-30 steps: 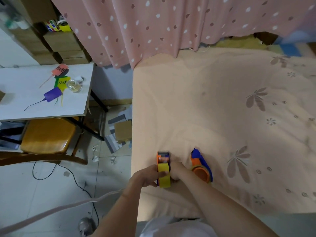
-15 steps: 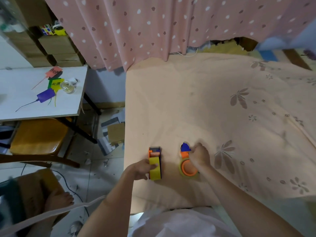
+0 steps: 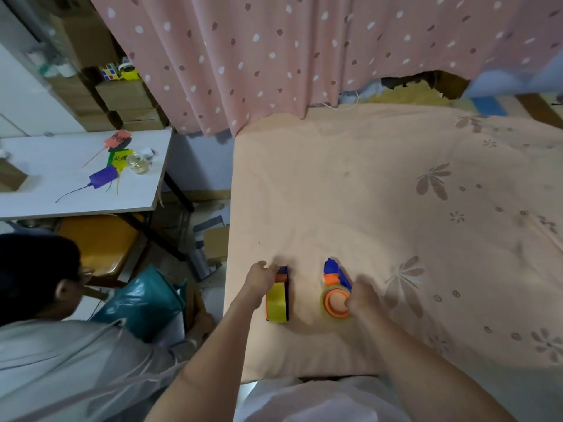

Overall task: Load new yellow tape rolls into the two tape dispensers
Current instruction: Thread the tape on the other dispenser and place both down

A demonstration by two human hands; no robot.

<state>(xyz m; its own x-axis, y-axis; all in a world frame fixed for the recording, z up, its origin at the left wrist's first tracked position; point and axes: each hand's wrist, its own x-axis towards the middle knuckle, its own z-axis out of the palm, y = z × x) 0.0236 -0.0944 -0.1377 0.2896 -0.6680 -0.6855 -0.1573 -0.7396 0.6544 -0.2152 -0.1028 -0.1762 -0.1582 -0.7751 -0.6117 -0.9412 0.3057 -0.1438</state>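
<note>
**Both hands on the two dispensers, near edge of bed**

Head view. Two tape dispensers sit side by side on the peach bedsheet [image 3: 380, 193], close to its near edge, around 6 o'clock in frame, a clear gap between them.

Left dispenser [image 3: 278, 295]: stands on edge, long axis running 12 to 6 o'clock. Yellow tape roll [image 3: 275, 303] seated in it, broad yellow face up; orange and blue frame visible at its 12 o'clock end. Left hand [image 3: 262, 277] is at that 12 o'clock end, on the 9 o'clock side, fingers curled onto the frame. Contact is plain; exact finger placement blurred.

Right dispenser [image 3: 335, 287]: lies flat, orange hub ring facing up, blue nose pointing to 12 o'clock. A pale yellowish roll rim shows around the orange hub. Right hand [image 3: 362, 298] is on the 3 o'clock side of the hub, fingers bent and touching the ring's edge. Motion blur; cannot tell whether they are clamped on it or only pressed against it.

Surroundings: pink spotted curtain [image 3: 304, 56] hangs at 12 o'clock, over the far edge of the bed. White table [image 3: 39, 190] at 9 to 10 o'clock carries coloured tags and a small glass jar [image 3: 138, 163]. Second person [image 3: 45, 330] at 8 o'clock, on the floor side, next to a teal bag [image 3: 143, 303].
</note>
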